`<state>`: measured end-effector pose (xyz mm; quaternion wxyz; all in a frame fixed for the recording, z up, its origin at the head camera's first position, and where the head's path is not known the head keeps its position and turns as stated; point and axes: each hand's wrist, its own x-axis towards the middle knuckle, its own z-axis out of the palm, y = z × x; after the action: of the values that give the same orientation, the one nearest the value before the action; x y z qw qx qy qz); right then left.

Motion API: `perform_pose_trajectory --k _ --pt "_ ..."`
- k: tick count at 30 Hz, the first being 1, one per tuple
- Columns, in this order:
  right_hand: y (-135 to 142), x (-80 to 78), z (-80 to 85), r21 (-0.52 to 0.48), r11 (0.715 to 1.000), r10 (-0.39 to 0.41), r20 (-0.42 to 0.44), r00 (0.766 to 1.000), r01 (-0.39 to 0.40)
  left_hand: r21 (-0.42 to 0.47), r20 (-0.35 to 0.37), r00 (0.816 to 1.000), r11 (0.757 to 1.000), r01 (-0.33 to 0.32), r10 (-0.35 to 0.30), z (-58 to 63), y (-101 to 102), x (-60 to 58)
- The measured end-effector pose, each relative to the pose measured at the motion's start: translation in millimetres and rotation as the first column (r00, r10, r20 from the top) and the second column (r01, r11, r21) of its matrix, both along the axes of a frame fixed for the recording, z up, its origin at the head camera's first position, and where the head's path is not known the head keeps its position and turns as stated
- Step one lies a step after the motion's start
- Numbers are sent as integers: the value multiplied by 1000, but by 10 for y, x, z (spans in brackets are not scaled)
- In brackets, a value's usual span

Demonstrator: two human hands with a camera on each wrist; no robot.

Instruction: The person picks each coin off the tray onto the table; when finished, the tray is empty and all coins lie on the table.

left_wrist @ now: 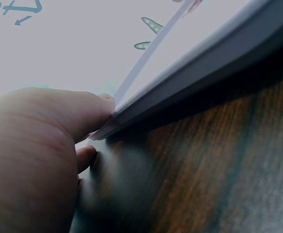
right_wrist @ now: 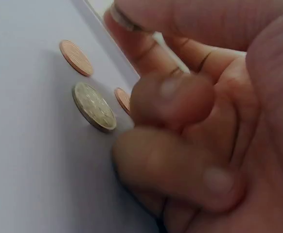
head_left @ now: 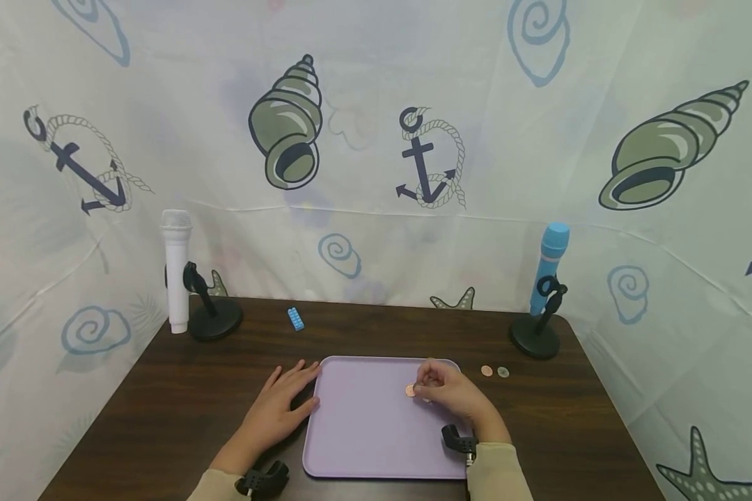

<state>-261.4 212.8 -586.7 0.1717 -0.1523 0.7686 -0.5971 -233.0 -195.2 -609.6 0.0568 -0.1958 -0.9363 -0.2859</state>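
My left hand (head_left: pixel 285 403) lies spread at the left edge of the lilac tray (head_left: pixel 376 431), fingers straight. In the left wrist view its thumb (left_wrist: pixel 85 111) presses the tray's rim. Over the tray's upper right, my right hand (head_left: pixel 451 393) has its fingers curled, thumb and index tips together, and no coin shows between them. A copper coin (head_left: pixel 410 391) lies right at those fingertips. The right wrist view shows a copper coin (right_wrist: pixel 77 58), a silver coin (right_wrist: pixel 94 108) and a second copper coin (right_wrist: pixel 123 99) on the tray, the last partly hidden by fingers.
Right of the tray lie a copper coin (head_left: pixel 487 371) and a silver coin (head_left: pixel 503 372). A blue toy brick (head_left: pixel 295 319) sits behind it. A white microphone (head_left: pixel 177 271) with a black stand (head_left: pixel 215 319) is back left; a blue microphone (head_left: pixel 548 268) and another stand (head_left: pixel 535 337) are back right.
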Motion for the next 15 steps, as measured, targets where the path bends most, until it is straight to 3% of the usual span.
perform_pose_trajectory --k 4,9,15 --pt "98 15 -18 -131 989 -64 23 998 66 2 4 1000 1000 0 0 4 -3 2" --pt "268 47 -24 -284 945 -163 31 986 165 -2 4 1000 1000 -4 4 -16 -8 -7" --pt "484 90 19 -271 889 -376 27 926 369 -4 -4 1000 1000 2 -2 -50 -14 -27"
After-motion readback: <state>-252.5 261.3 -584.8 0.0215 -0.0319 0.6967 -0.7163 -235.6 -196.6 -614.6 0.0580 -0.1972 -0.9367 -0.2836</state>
